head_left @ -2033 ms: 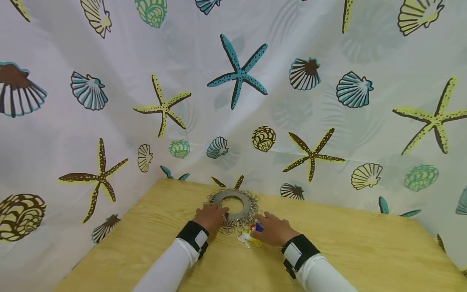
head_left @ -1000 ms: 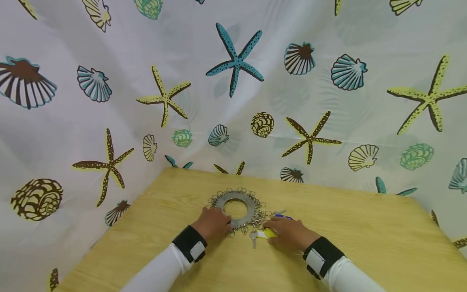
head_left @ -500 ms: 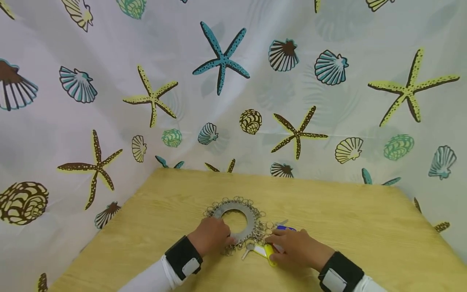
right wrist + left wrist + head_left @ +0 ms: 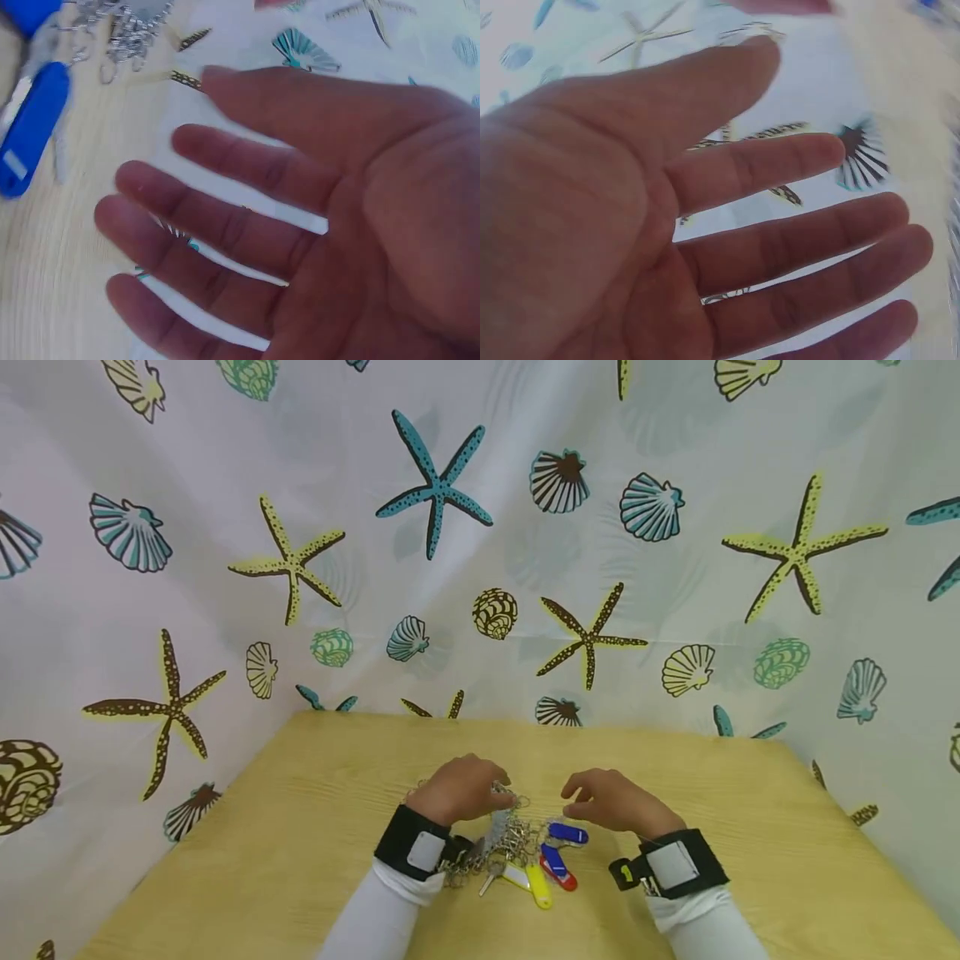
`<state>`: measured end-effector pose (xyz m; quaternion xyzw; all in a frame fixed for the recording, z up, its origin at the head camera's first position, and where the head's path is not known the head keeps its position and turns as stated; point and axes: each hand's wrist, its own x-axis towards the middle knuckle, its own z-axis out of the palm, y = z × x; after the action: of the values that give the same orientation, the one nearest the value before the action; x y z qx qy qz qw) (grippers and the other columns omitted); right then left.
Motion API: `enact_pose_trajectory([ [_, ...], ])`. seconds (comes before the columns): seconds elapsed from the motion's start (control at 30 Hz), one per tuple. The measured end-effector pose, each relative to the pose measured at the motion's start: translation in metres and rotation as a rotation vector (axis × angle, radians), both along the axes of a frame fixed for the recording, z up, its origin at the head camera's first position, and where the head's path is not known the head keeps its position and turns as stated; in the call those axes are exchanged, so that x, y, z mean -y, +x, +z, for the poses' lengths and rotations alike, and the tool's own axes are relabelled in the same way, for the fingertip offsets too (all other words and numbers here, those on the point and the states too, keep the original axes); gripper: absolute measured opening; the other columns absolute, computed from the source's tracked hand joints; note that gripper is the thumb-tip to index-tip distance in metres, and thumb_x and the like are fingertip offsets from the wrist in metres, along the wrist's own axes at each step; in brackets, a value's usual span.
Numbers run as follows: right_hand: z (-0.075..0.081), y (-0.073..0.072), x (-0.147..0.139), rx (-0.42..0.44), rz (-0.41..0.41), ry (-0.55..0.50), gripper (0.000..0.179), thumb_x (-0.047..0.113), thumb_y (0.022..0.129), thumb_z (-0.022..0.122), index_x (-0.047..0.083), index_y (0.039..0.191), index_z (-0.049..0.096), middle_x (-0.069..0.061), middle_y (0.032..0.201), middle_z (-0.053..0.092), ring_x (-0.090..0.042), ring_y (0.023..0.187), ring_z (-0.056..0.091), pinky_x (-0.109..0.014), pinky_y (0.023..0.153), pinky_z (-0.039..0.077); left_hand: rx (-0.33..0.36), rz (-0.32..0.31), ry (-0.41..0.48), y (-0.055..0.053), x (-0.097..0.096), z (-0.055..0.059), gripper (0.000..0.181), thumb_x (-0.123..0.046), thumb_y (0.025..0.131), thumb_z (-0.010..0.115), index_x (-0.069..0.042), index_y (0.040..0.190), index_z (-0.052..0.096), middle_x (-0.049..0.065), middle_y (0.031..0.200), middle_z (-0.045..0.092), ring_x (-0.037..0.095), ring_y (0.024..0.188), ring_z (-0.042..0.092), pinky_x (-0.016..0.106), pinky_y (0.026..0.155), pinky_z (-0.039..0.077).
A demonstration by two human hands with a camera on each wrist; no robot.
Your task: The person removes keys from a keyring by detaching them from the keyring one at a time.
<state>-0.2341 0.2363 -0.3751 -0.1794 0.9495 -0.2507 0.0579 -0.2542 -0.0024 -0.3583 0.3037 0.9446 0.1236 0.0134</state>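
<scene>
My left hand (image 4: 463,787) hovers over the flat metal ring (image 4: 496,831), hiding most of it; small wire rings and clasps (image 4: 517,837) fringe its edge. In the left wrist view the fingers are spread with nothing between them. My right hand (image 4: 621,799) is raised to the right of the ring, its fingers loosely bent and holding nothing. Near it lie a blue key tag (image 4: 567,833), a second blue key tag (image 4: 553,861) over a red key tag (image 4: 567,882), and a yellow key tag (image 4: 538,887). A silver key (image 4: 491,877) sits by the ring's near edge.
The light wooden table (image 4: 322,860) carries all these things. Behind it and at both sides hangs a white curtain (image 4: 360,677) printed with starfish and shells. Each wrist wears a black band (image 4: 681,862) with a small camera.
Both hands have lifted off the ring and tags. The right hand has let go of the tags, which now lie spread beside the ring. The left hand has moved up over the ring.
</scene>
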Motion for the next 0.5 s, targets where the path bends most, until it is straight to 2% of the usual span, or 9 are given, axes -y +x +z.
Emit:
enact_pose_trajectory([
  [0.1,-0.011,-0.006,0.004,0.047,-0.033,-0.022,0.018,0.011,0.085,0.073,0.004,0.1,0.067,-0.005,0.092,0.064,-0.019,0.078,0.061,-0.036,0.067,0.053,0.043,-0.012,0.028,-0.002,-0.011,-0.002,0.039,-0.041,0.091,0.066,-0.013,0.117,0.07,0.003,0.111,0.069,0.02,0.094,0.065,0.035,0.078,0.052],
  [0.17,-0.017,-0.009,0.006,0.056,-0.054,-0.017,0.016,0.008,0.082,0.075,0.005,0.096,0.068,-0.005,0.091,0.063,-0.019,0.077,0.06,-0.037,0.067,0.052,0.046,-0.022,0.03,-0.004,-0.016,-0.004,0.039,-0.041,0.091,0.066,-0.014,0.118,0.07,0.002,0.111,0.069,0.018,0.09,0.065,0.033,0.076,0.052],
  [0.33,-0.027,-0.017,0.009,0.073,-0.087,0.008,0.018,0.003,0.078,0.078,0.008,0.092,0.067,-0.006,0.088,0.06,-0.02,0.074,0.056,-0.038,0.064,0.05,0.078,-0.048,0.037,-0.013,-0.019,-0.004,0.038,-0.037,0.09,0.069,-0.014,0.119,0.069,0.0,0.105,0.069,0.013,0.081,0.065,0.03,0.071,0.052],
  [0.5,-0.035,-0.027,0.01,0.1,-0.06,-0.013,0.026,0.0,0.074,0.079,0.01,0.095,0.066,-0.008,0.089,0.059,-0.021,0.073,0.054,-0.037,0.06,0.048,0.081,-0.063,-0.006,-0.024,-0.019,-0.005,0.037,-0.035,0.087,0.072,-0.015,0.118,0.07,-0.001,0.106,0.069,0.011,0.081,0.064,0.028,0.07,0.051],
])
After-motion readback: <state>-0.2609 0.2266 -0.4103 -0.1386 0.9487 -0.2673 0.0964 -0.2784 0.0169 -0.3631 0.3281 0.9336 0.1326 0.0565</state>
